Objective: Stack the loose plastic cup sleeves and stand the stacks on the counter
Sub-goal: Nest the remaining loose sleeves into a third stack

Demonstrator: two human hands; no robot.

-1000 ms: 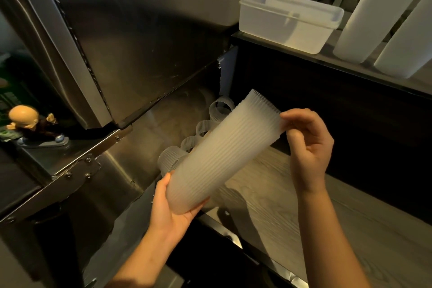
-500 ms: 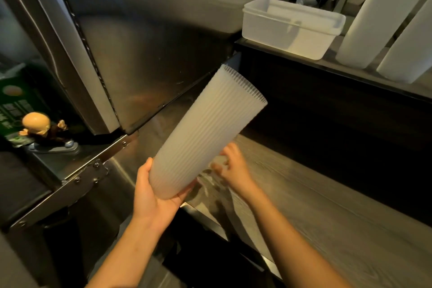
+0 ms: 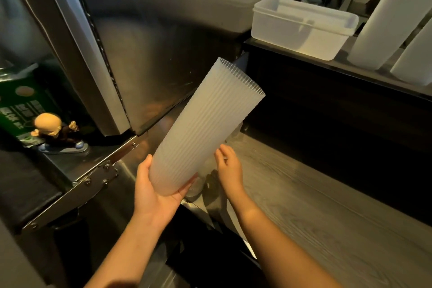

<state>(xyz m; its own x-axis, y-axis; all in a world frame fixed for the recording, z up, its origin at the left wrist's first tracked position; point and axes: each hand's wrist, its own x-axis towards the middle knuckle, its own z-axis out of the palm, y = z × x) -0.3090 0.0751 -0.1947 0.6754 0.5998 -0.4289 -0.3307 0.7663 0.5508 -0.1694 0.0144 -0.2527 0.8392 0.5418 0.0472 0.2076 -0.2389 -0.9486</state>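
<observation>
The left hand (image 3: 154,196) cups the lower end of the ribbed sleeve stack (image 3: 205,126), thumb and fingers curled round it; the stack tilts up to the right above the edge of the bench (image 3: 315,206). The right hand (image 3: 230,169), fingers loosely straight and empty, hovers just beside it.

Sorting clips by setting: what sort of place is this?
Probably a café or drinks-shop work counter: stainless steel fridge door, stack of ribbed cup sleeves in the left hand, white plastic tub on the shelf.
</observation>
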